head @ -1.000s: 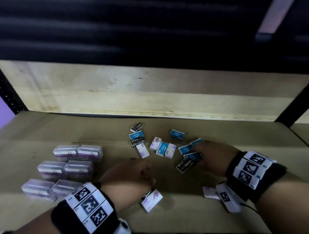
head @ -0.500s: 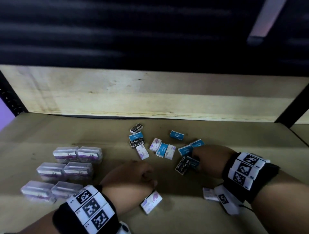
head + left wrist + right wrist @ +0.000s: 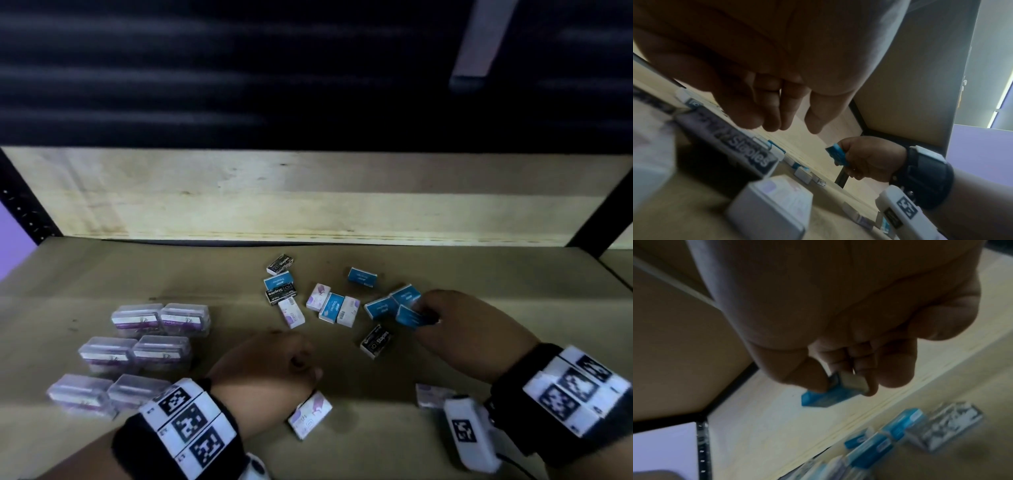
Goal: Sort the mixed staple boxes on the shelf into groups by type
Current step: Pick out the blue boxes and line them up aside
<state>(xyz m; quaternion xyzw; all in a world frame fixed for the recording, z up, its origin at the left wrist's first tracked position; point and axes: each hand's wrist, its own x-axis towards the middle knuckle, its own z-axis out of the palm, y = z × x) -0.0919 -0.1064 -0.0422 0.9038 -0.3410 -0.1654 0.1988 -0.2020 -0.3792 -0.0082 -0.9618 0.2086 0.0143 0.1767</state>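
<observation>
Small staple boxes lie mixed on the wooden shelf (image 3: 342, 445): blue ones (image 3: 363, 276), black ones (image 3: 376, 340) and white-purple ones (image 3: 291, 311). My right hand (image 3: 455, 325) pinches one blue box (image 3: 411, 318) between thumb and fingers, lifted clear of the shelf; the right wrist view shows that blue box (image 3: 826, 397) under the fingertips. My left hand (image 3: 274, 370) hovers low at the front, fingers loosely curled and holding nothing, with a white-purple box (image 3: 310, 416) lying just beneath the wrist. In the left wrist view a black box (image 3: 744, 146) lies under the fingers.
Several clear plastic cases (image 3: 137, 346) with purple labels stand in paired rows at the left. Another white-purple box (image 3: 431, 395) lies under my right wrist. A pale wooden back panel (image 3: 308, 198) closes the rear, with dark metal uprights (image 3: 609, 212) at the sides.
My right hand has closed on a blue box among the right-hand cluster and raised it slightly, leaving the black box lying free. The left hand has hardly moved.
</observation>
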